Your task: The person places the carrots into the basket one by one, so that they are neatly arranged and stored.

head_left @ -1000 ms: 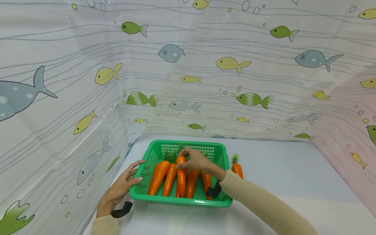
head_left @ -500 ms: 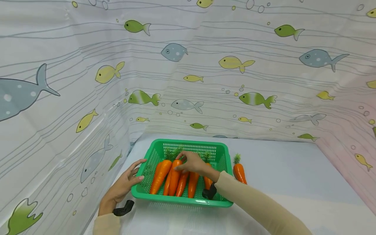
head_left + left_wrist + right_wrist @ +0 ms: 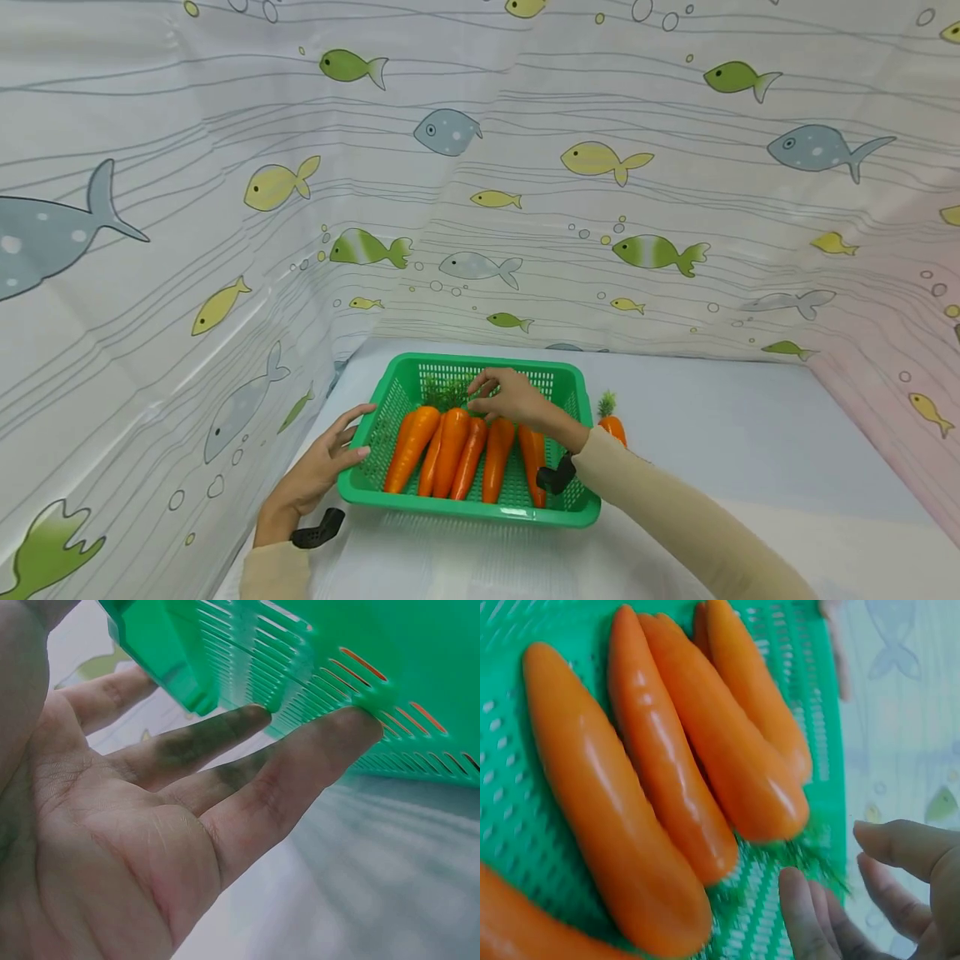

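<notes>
Several orange carrots with green tops lie side by side in a green perforated basket (image 3: 480, 510). My right hand (image 3: 517, 398) hovers above the tops, near the basket's back wall. Its fingers are loosely bent and hold nothing; in the right wrist view, thumb and fingers stand apart beside the thick end of a carrot (image 3: 727, 735). That carrot (image 3: 452, 450) lies in the middle of the row, partly over its left neighbour. My left hand (image 3: 318, 467) touches the basket's left side. In the left wrist view, its extended fingers (image 3: 300, 769) rest against the slotted green wall.
One more carrot (image 3: 613, 430) lies on the white table (image 3: 735, 433) just right of the basket, partly behind my right sleeve. A fish-patterned sheet (image 3: 525, 208) stands behind and along both sides.
The right hand moves a carrot slightly left, sets it down among the others and lets go. It then lifts back and to the right. The left hand stays at the basket's side.
</notes>
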The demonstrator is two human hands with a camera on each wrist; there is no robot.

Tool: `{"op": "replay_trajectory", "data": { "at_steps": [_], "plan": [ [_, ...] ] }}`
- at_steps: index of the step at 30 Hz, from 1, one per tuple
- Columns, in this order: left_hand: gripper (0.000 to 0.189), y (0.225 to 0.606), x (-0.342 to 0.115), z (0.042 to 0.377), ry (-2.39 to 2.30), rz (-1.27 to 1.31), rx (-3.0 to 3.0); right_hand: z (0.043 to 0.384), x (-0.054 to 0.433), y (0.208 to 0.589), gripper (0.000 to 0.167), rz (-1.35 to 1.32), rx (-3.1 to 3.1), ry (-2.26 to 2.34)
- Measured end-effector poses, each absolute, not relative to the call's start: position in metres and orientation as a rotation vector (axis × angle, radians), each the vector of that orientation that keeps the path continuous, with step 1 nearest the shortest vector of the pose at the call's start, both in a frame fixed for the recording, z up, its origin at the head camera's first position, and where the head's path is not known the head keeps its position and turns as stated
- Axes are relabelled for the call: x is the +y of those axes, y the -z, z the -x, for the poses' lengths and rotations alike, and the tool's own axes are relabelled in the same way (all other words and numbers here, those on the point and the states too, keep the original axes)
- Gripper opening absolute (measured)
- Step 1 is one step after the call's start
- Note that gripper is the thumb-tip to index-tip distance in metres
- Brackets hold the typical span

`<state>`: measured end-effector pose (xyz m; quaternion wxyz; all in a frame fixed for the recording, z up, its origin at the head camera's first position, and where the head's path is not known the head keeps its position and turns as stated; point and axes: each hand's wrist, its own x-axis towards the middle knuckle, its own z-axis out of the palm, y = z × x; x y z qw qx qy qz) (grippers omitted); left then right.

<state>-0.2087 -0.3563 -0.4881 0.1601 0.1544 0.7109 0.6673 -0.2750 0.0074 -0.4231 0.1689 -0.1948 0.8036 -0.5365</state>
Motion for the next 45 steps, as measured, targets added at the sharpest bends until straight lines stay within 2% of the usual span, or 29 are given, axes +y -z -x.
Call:
{"op": "replay_trajectory", "data": {
  "at_steps": [10, 16, 24, 35, 45],
  "plan": [
    [0.068, 0.482, -0.352, 0.206, -1.907, -0.394, 2.032, 0.274, 0.059, 0.409, 0.014, 0.597, 2.356, 1.544],
    [0.068, 0.482, -0.352, 0.206, -1.919, -0.395, 2.019, 0.271, 0.087, 0.399, 0.016, 0.627, 2.425, 1.560],
    [0.068, 0.482, -0.353, 0.207, -1.917, -0.412, 2.014, 0.265, 0.126, 0.393, 0.027, 0.568, 2.493, 1.576],
    [0.067, 0.486, -0.354, 0.206, -1.915, -0.422, 1.983, 0.252, 0.170, 0.415, 0.023, 0.420, 2.615, 1.467],
    [0.067, 0.487, -0.353, 0.207, -1.934, -0.398, 1.976, 0.245, 0.202, 0.443, 0.028, 0.325, 2.584, 1.502]
  ]
}}
